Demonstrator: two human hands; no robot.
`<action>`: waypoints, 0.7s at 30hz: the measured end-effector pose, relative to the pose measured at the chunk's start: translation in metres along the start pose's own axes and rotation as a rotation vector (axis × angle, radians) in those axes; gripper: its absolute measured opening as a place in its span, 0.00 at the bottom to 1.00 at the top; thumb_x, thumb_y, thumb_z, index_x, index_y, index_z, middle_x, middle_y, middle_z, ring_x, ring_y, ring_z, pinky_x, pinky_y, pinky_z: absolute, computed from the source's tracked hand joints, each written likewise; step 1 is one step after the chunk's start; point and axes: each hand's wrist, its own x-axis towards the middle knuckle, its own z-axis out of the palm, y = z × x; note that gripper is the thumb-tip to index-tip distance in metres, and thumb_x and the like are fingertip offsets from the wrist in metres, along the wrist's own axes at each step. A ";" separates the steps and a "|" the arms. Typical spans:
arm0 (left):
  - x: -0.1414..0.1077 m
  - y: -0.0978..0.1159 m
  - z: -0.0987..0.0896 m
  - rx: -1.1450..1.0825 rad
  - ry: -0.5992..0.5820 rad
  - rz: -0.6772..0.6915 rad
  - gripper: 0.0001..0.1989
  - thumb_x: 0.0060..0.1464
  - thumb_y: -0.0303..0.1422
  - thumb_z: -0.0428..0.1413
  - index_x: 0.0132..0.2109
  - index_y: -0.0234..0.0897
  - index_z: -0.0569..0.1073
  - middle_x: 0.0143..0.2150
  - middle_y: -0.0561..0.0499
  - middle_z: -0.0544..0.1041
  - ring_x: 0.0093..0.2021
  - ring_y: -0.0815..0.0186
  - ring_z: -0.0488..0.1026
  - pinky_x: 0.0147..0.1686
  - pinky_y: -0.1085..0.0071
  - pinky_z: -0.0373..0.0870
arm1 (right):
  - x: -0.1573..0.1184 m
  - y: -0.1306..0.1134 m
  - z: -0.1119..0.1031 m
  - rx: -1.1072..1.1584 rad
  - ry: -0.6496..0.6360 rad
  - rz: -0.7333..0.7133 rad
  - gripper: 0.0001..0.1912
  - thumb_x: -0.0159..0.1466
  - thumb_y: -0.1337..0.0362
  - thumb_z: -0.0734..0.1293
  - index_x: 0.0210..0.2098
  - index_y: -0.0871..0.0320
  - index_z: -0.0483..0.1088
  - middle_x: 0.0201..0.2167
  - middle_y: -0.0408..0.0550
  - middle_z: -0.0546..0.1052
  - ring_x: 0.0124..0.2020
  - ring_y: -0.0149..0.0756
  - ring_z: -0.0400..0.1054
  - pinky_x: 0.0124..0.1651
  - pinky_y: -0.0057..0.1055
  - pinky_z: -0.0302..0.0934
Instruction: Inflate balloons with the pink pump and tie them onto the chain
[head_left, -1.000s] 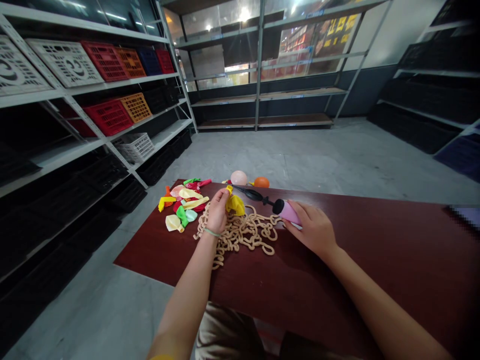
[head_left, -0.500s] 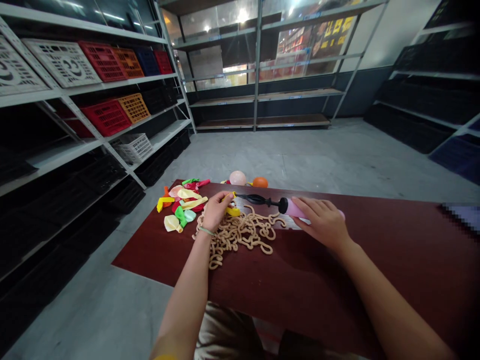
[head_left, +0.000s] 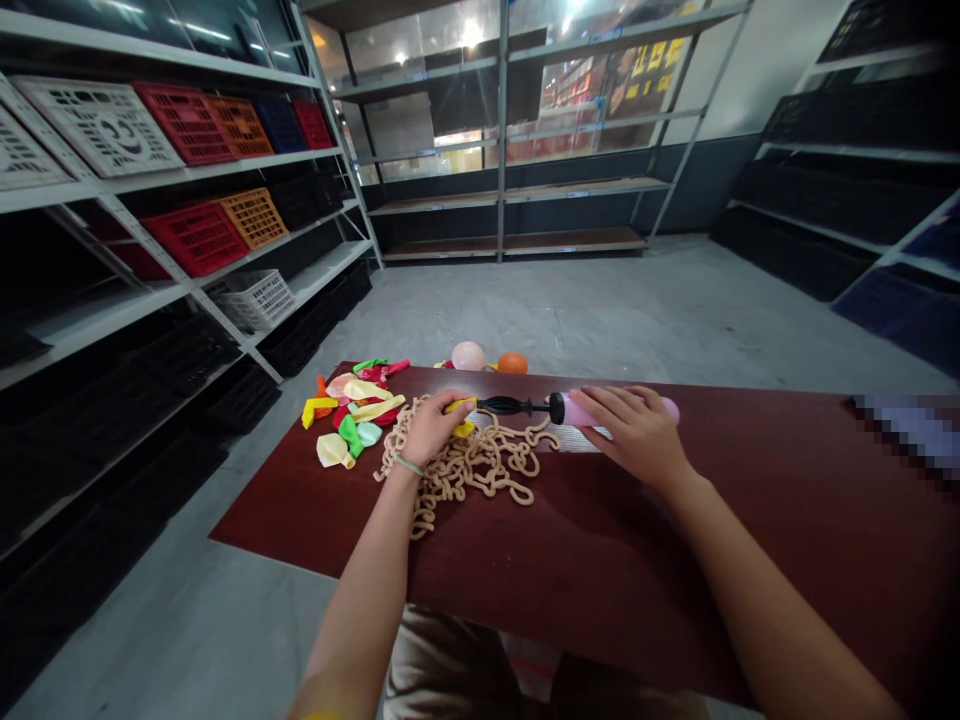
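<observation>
My left hand pinches a yellow balloon at its neck, right against the black tip of a hand pump. A yellow part of the balloon hangs below my fingers. My right hand is wrapped over the pump's pink barrel, which lies level, pointing left. Under my left hand and the pump's black end spreads a heap of tan, chain-like loops. Left of it are limp balloons in yellow, green, pink, red and orange.
Beyond the far edge of the dark red table show a pale pink inflated balloon and an orange one. Shelves with coloured crates stand at left. A metal rack is at the back; a pixelated object lies at right.
My left hand has brought the yellow balloon's neck in line with the pump's tip; more of the neck shows at the tip. My right hand keeps its grip. The view has shifted slightly.
</observation>
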 end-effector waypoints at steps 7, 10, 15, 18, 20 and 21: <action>-0.001 0.002 0.002 0.044 -0.013 0.043 0.10 0.52 0.41 0.62 0.37 0.40 0.81 0.37 0.48 0.80 0.38 0.62 0.75 0.42 0.68 0.69 | 0.000 -0.004 0.001 -0.015 0.006 -0.001 0.25 0.68 0.60 0.63 0.64 0.52 0.62 0.57 0.48 0.74 0.52 0.42 0.69 0.55 0.41 0.54; -0.002 0.005 0.005 0.012 -0.024 0.020 0.09 0.51 0.39 0.63 0.37 0.40 0.81 0.36 0.48 0.80 0.38 0.61 0.75 0.41 0.69 0.69 | 0.000 -0.006 0.001 0.006 0.007 0.016 0.26 0.68 0.61 0.63 0.64 0.51 0.62 0.57 0.48 0.74 0.52 0.43 0.69 0.55 0.41 0.54; -0.004 0.004 0.010 0.037 -0.068 0.034 0.08 0.51 0.37 0.63 0.37 0.39 0.80 0.36 0.49 0.79 0.37 0.63 0.74 0.40 0.69 0.69 | 0.001 -0.012 0.003 0.025 0.004 0.017 0.25 0.68 0.61 0.63 0.64 0.50 0.62 0.57 0.47 0.74 0.53 0.42 0.68 0.55 0.40 0.54; -0.004 0.002 0.013 0.050 -0.062 0.059 0.08 0.52 0.38 0.62 0.37 0.39 0.80 0.37 0.48 0.79 0.39 0.61 0.74 0.44 0.67 0.69 | 0.002 -0.018 0.004 0.045 0.011 0.015 0.25 0.68 0.61 0.63 0.64 0.52 0.61 0.57 0.48 0.74 0.53 0.42 0.68 0.55 0.40 0.54; -0.004 0.003 0.016 0.045 -0.001 0.073 0.12 0.52 0.38 0.62 0.42 0.39 0.79 0.40 0.47 0.78 0.42 0.60 0.74 0.46 0.65 0.68 | 0.002 -0.021 0.005 0.049 0.022 0.027 0.25 0.68 0.60 0.63 0.64 0.52 0.61 0.56 0.48 0.74 0.53 0.41 0.69 0.54 0.39 0.54; -0.004 0.004 0.018 0.040 0.053 0.089 0.15 0.51 0.38 0.63 0.46 0.40 0.78 0.42 0.46 0.77 0.43 0.60 0.74 0.47 0.65 0.68 | 0.003 -0.023 0.006 0.050 0.027 0.040 0.25 0.68 0.60 0.63 0.64 0.53 0.61 0.56 0.49 0.75 0.52 0.41 0.69 0.53 0.39 0.55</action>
